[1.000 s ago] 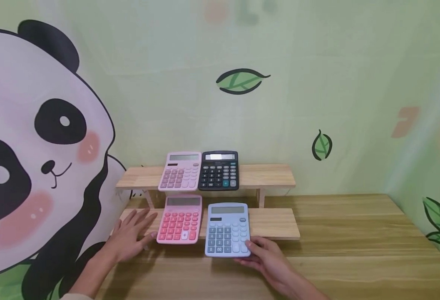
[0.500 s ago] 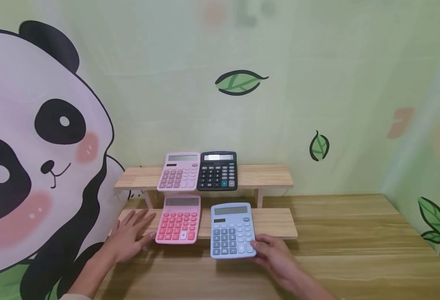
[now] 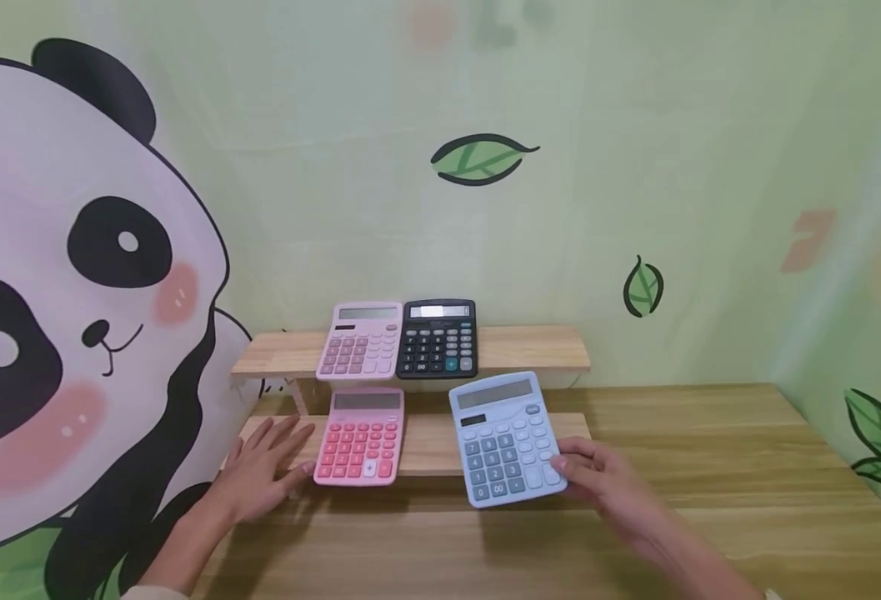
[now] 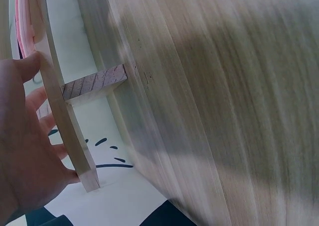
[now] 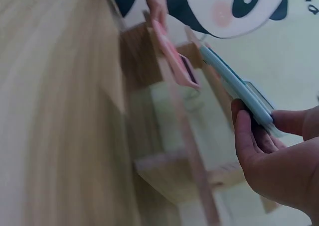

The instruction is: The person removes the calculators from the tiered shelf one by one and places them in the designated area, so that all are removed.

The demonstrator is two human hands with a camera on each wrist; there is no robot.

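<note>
My right hand point(image 3: 608, 483) pinches a light blue calculator point(image 3: 506, 442) by its lower right corner, thumb on the face and fingers beneath. It is tilted and held up in front of the lower shelf; in the right wrist view the blue calculator point(image 5: 237, 84) shows edge-on, apart from the shelf. My left hand point(image 3: 263, 467) rests with spread, straight fingers on the left end of the lower wooden shelf point(image 3: 428, 450), thumb tip beside a bright pink calculator point(image 3: 359, 437). In the left wrist view, the fingers of the left hand point(image 4: 30, 136) lie along the shelf board point(image 4: 62, 111).
On the upper shelf point(image 3: 533, 346) a pale pink calculator point(image 3: 361, 342) and a black calculator point(image 3: 437, 340) lean side by side. The stand sits on a wood-grain table point(image 3: 680, 467). Behind it hangs a green backdrop point(image 3: 320, 167) printed with a panda and leaves.
My right hand has lifted the blue calculator off to the right and up from the lower shelf, tilting it counterclockwise. The left hand and the other calculators have stayed put.
</note>
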